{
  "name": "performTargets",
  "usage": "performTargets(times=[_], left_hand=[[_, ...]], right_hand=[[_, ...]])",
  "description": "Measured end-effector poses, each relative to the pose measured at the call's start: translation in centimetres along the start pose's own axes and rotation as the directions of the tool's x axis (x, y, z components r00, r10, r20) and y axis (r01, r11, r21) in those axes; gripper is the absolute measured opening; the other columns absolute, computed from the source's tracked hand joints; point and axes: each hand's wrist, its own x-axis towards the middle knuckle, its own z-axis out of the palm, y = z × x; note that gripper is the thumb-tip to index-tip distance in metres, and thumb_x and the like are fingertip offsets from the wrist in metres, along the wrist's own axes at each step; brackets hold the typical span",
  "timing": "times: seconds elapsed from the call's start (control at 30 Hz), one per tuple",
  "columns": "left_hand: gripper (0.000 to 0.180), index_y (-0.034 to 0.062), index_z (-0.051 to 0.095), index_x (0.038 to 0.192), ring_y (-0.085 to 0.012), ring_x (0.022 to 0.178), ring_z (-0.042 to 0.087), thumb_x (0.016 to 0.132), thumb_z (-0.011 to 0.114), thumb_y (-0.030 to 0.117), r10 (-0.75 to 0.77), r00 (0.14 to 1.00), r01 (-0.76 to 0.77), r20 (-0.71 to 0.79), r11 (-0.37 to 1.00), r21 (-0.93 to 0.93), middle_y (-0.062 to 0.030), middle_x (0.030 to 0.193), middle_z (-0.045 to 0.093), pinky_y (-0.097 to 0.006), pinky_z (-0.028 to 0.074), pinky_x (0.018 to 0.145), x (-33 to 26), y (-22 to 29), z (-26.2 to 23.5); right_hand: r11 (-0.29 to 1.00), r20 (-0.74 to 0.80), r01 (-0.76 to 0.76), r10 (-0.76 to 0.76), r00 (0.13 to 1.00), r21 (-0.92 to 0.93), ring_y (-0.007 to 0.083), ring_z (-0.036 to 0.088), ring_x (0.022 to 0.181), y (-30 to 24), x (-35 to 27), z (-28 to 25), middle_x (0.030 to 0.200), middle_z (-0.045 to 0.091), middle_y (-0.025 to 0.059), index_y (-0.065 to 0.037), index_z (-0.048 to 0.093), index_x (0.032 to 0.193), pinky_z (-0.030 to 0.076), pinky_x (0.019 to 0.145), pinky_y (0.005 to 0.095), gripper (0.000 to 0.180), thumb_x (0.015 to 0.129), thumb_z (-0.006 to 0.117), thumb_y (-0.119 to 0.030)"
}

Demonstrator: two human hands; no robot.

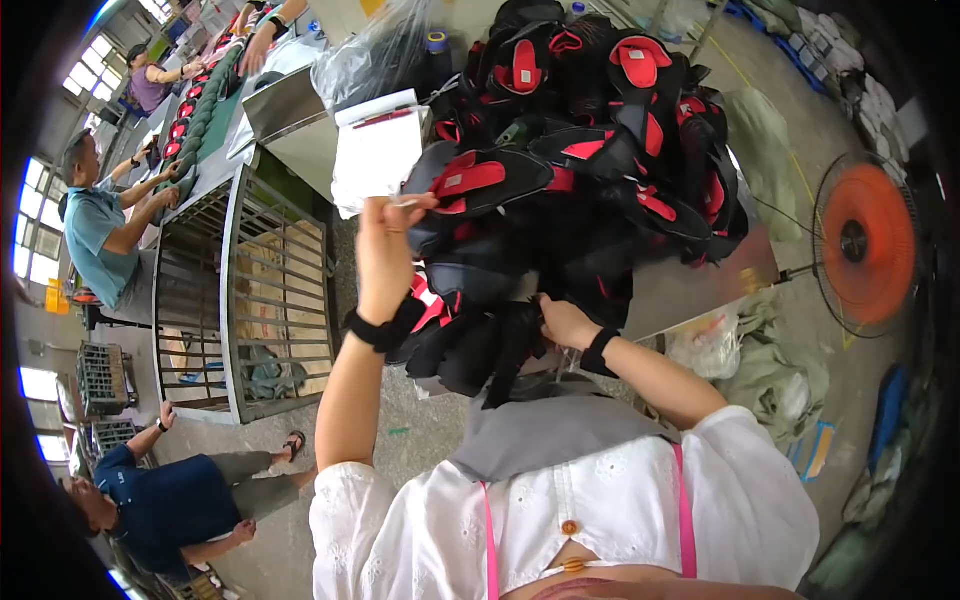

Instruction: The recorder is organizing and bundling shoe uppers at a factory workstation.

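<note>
A large heap of black shoe uppers with red linings (490,180) covers the table before me. My left hand (388,225) is raised at the heap's left side, its fingers closed in a pinch. A small pale thing shows at the fingertips, too blurred to name. Lower down, my right hand (566,324) grips the edge of a black shoe upper (515,335) at the near side of the heap. Part of its fingers is hidden by the dark fabric. Beside my left hand lies a white paper pad (378,150) with a dark red pen (384,118) on it.
A metal barred cart (280,290) stands to my left. An orange-bladed fan (865,245) is at the right, near the bare table corner (700,295). Clear plastic bags (375,55) lie behind the pad. Other people work along a line at the far left; one person walks nearby.
</note>
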Motion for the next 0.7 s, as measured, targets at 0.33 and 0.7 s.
performTargets(times=[0.33, 0.7], left_hand=[[0.022, 0.0032, 0.034, 0.091, -0.0287, 0.091, 0.059, 0.097, 0.027, 0.024, 0.181, 0.904, -0.185, -0.387, 0.982, 0.026, -0.0113, 0.081, 0.052, -0.038, 0.047, 0.082, -5.5, 7.3, -3.1], [0.026, 0.0044, 0.034, 0.088, -0.0276, 0.088, 0.058, 0.096, 0.03, 0.029, 0.184, 0.756, -0.045, -0.628, 0.972, 0.231, -0.0059, 0.072, 0.045, -0.04, 0.045, 0.083, -15.3, 12.1, -4.8]], right_hand=[[0.969, -0.019, 0.155, -0.162, 0.987, -0.19, 0.0419, 0.06, 0.072, 1.9, 1.9, 1.4, 0.073, 0.059, 0.028, 0.009, 0.047, 0.087, 0.047, 0.064, 0.0485, 0.025, 0.07, 0.05, -0.008], [0.825, 0.425, -0.053, -0.234, 0.874, 0.563, 0.0133, 0.051, 0.045, -0.2, 4.2, -5.9, 0.071, 0.052, 0.0088, -0.001, 0.041, 0.099, 0.038, 0.038, 0.0247, 0.033, 0.071, 0.057, 0.006]])
